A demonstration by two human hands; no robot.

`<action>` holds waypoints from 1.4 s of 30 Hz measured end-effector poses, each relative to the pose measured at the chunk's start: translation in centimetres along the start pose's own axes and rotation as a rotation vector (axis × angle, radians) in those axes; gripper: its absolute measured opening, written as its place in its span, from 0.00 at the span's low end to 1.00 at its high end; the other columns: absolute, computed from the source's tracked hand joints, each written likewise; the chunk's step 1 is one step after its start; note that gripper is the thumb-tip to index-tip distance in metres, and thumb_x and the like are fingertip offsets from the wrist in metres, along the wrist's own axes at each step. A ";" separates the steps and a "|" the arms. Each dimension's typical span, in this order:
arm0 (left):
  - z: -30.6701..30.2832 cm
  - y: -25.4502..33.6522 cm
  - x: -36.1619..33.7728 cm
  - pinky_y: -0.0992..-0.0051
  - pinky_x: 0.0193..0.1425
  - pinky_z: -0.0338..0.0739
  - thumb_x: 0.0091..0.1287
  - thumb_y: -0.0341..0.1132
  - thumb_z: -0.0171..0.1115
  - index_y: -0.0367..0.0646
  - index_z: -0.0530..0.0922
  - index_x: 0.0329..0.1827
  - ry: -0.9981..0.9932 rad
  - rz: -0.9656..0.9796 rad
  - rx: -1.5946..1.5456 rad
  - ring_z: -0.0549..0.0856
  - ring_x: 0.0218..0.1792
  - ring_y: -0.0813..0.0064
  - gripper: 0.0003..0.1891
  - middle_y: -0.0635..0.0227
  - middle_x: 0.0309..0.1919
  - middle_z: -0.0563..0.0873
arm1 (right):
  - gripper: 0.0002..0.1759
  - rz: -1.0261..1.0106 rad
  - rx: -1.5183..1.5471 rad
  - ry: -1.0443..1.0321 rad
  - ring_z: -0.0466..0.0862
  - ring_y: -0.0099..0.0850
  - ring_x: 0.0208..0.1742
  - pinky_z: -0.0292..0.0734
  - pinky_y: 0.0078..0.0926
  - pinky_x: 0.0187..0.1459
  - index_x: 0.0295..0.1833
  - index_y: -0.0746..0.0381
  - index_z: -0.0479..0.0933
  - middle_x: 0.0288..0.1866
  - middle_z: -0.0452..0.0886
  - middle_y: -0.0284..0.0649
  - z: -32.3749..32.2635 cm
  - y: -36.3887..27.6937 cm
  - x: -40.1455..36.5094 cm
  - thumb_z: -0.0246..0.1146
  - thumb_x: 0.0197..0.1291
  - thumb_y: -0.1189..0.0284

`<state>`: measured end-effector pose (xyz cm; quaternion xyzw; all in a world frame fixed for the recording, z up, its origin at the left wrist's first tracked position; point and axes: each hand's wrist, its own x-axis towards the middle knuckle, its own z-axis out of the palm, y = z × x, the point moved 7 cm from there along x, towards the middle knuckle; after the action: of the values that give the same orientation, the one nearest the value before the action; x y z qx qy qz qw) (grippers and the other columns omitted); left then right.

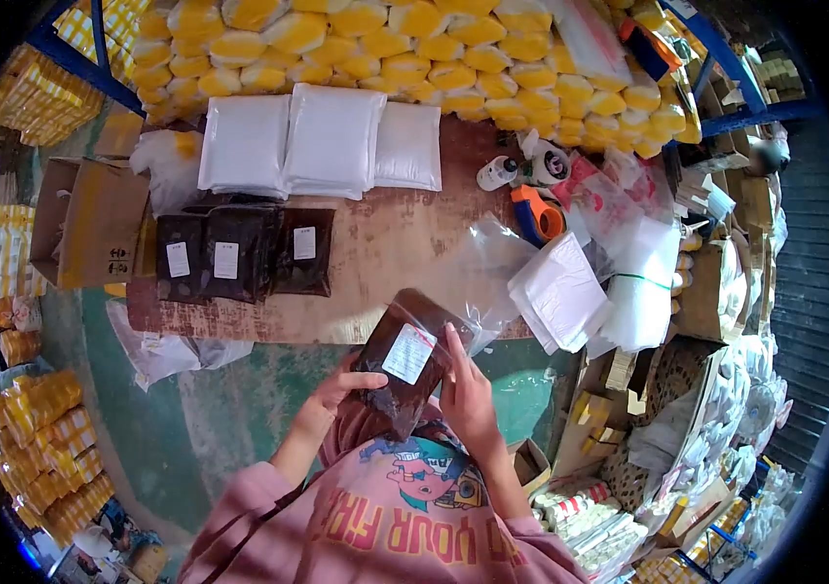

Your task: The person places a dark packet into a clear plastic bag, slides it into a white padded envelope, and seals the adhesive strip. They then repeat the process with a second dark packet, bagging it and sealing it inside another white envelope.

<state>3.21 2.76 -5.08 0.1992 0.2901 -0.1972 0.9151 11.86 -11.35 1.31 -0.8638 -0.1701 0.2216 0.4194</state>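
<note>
A dark brown packet [383, 336] in a clear plastic bag is held over the table's front edge, close to my chest. It bears a white printed label [409, 353]. My left hand [341, 387] grips its left edge with the thumb on top. On its right side my right hand [466, 384] holds the edge, one finger stretched up by the label's corner. Loose clear film of the bag sticks out past the packet's upper right. Similar labelled dark packets [239, 255] lie in piles at the table's left. Behind them are stacks of white packets [331, 141].
Yellow-and-white bundles [405, 68] are piled along the back of the table [385, 234]. At right lie an orange tape dispenser [538, 216], a white bottle [497, 173], white bags [560, 292] and a tied plastic roll [641, 287]. A cardboard box [93, 229] stands at left.
</note>
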 end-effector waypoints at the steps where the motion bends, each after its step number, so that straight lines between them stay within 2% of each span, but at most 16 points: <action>1: 0.0 0.1 0.3 0.69 0.65 0.70 0.53 0.28 0.66 0.36 0.72 0.64 -0.045 -0.003 0.019 0.80 0.57 0.69 0.31 0.61 0.57 0.81 | 0.39 0.021 0.030 -0.033 0.81 0.51 0.52 0.75 0.33 0.54 0.73 0.65 0.59 0.55 0.79 0.57 0.3 -0.1 0.1 0.52 0.51 0.89; 4: 0.7 1.0 -0.1 0.69 0.65 0.70 0.52 0.28 0.67 0.36 0.73 0.63 -0.016 0.028 0.069 0.80 0.57 0.70 0.31 0.62 0.55 0.82 | 0.38 -0.023 0.353 -0.085 0.79 0.38 0.58 0.72 0.30 0.58 0.72 0.67 0.61 0.57 0.79 0.47 0.8 0.3 0.0 0.53 0.50 0.89; 7: -2.2 -0.1 1.4 0.69 0.66 0.69 0.51 0.29 0.68 0.37 0.73 0.63 -0.133 0.088 0.284 0.79 0.56 0.70 0.32 0.63 0.55 0.82 | 0.32 0.218 0.928 -0.133 0.80 0.28 0.49 0.76 0.27 0.50 0.70 0.64 0.64 0.53 0.79 0.42 1.9 2.2 -0.6 0.56 0.58 0.83; 9: -1.6 0.1 1.2 0.69 0.65 0.70 0.50 0.25 0.68 0.37 0.72 0.64 -0.142 0.093 0.351 0.79 0.58 0.70 0.33 0.64 0.56 0.81 | 0.12 0.229 1.021 0.152 0.75 0.18 0.42 0.70 0.16 0.45 0.51 0.62 0.72 0.43 0.77 0.33 1.8 3.5 -0.1 0.60 0.63 0.79; 11: -0.5 0.3 0.9 0.68 0.64 0.72 0.50 0.22 0.68 0.37 0.71 0.64 -0.133 0.096 0.396 0.78 0.58 0.69 0.34 0.64 0.57 0.81 | 0.11 0.195 1.041 0.363 0.72 0.17 0.38 0.69 0.15 0.41 0.38 0.58 0.66 0.36 0.70 0.28 1.0 3.9 0.4 0.63 0.61 0.81; 12: 0.1 0.0 0.9 0.66 0.62 0.74 0.51 0.19 0.67 0.39 0.69 0.66 -0.118 0.109 0.304 0.78 0.59 0.69 0.35 0.63 0.58 0.80 | 0.19 0.140 1.034 0.442 0.69 0.16 0.35 0.69 0.16 0.37 0.37 0.56 0.61 0.33 0.65 0.26 0.4 3.5 1.0 0.65 0.58 0.84; 15: 1.5 -0.4 0.2 0.66 0.60 0.76 0.51 0.19 0.68 0.40 0.67 0.67 -0.004 -0.012 0.230 0.78 0.59 0.69 0.36 0.63 0.58 0.80 | 0.28 0.201 1.054 0.373 0.77 0.21 0.44 0.74 0.19 0.46 0.51 0.58 0.61 0.42 0.73 0.31 -0.6 2.8 1.6 0.69 0.51 0.85; 18: 0.1 -1.2 1.4 0.68 0.61 0.74 0.50 0.22 0.71 0.38 0.68 0.65 -0.102 0.132 0.372 0.78 0.58 0.71 0.36 0.63 0.56 0.81 | 0.35 0.201 1.051 0.176 0.79 0.25 0.50 0.75 0.24 0.53 0.61 0.63 0.64 0.50 0.78 0.36 -2.0 0.7 2.8 0.71 0.47 0.83; 21: -1.7 -2.2 2.3 0.70 0.61 0.73 0.48 0.25 0.75 0.38 0.69 0.64 -0.067 0.170 0.476 0.79 0.57 0.71 0.37 0.63 0.55 0.81 | 0.37 0.245 1.031 -0.217 0.80 0.27 0.51 0.74 0.27 0.55 0.65 0.67 0.67 0.52 0.80 0.39 -1.2 2.3 3.4 0.71 0.46 0.82; 22: -2.3 -2.5 2.5 0.71 0.61 0.72 0.47 0.26 0.76 0.38 0.70 0.63 -0.040 0.177 0.519 0.80 0.56 0.72 0.37 0.63 0.55 0.82 | 0.27 0.344 1.081 -0.139 0.80 0.27 0.49 0.75 0.27 0.54 0.57 0.69 0.74 0.49 0.82 0.38 -1.2 2.3 3.4 0.71 0.48 0.79; 28: -1.1 -1.5 1.2 0.73 0.63 0.70 0.47 0.30 0.78 0.38 0.69 0.64 -0.020 0.048 0.458 0.79 0.56 0.72 0.39 0.61 0.56 0.81 | 0.29 0.327 0.902 -0.119 0.82 0.29 0.48 0.77 0.28 0.53 0.56 0.69 0.74 0.49 0.82 0.40 0.4 2.8 1.6 0.73 0.45 0.80; 31: -0.7 -0.6 1.5 0.72 0.66 0.69 0.46 0.32 0.79 0.38 0.68 0.66 -0.014 0.298 0.708 0.77 0.59 0.71 0.41 0.59 0.59 0.79 | 0.31 0.365 0.942 -0.111 0.82 0.30 0.49 0.76 0.29 0.55 0.57 0.70 0.74 0.50 0.82 0.41 1.2 3.6 0.2 0.74 0.43 0.81; 34: -2.1 -1.0 1.1 0.70 0.68 0.66 0.49 0.32 0.78 0.38 0.66 0.69 -0.033 0.384 0.759 0.76 0.62 0.71 0.42 0.58 0.61 0.77 | 0.31 0.294 0.995 -0.097 0.82 0.29 0.50 0.75 0.28 0.56 0.57 0.70 0.74 0.51 0.82 0.41 1.7 3.5 -0.6 0.73 0.44 0.82; 37: -3.6 -1.1 0.8 0.70 0.65 0.70 0.52 0.32 0.76 0.39 0.67 0.68 0.056 0.210 0.178 0.77 0.60 0.71 0.39 0.59 0.60 0.77 | 0.31 0.341 1.030 -0.141 0.81 0.29 0.50 0.75 0.29 0.56 0.58 0.70 0.74 0.51 0.82 0.41 2.8 4.1 -0.9 0.73 0.44 0.83; 38: -0.8 1.1 0.7 0.72 0.59 0.75 0.55 0.29 0.73 0.38 0.72 0.63 0.067 0.246 0.115 0.81 0.54 0.72 0.31 0.61 0.54 0.81 | 0.31 0.362 1.003 -0.171 0.81 0.28 0.50 0.75 0.28 0.56 0.58 0.69 0.74 0.51 0.82 0.40 2.7 3.2 -0.4 0.73 0.45 0.82; 42: -0.7 2.5 3.0 0.74 0.49 0.80 0.55 0.26 0.72 0.36 0.77 0.53 0.154 0.173 0.426 0.85 0.44 0.74 0.21 0.66 0.43 0.86 | 0.28 0.430 1.008 -0.261 0.82 0.24 0.47 0.76 0.25 0.53 0.56 0.67 0.76 0.49 0.83 0.38 4.7 3.9 -0.1 0.74 0.46 0.79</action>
<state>6.30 4.45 -6.79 0.4263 0.2925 -0.1592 0.8410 9.72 -10.62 -4.39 -0.5373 0.0862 0.4610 0.7010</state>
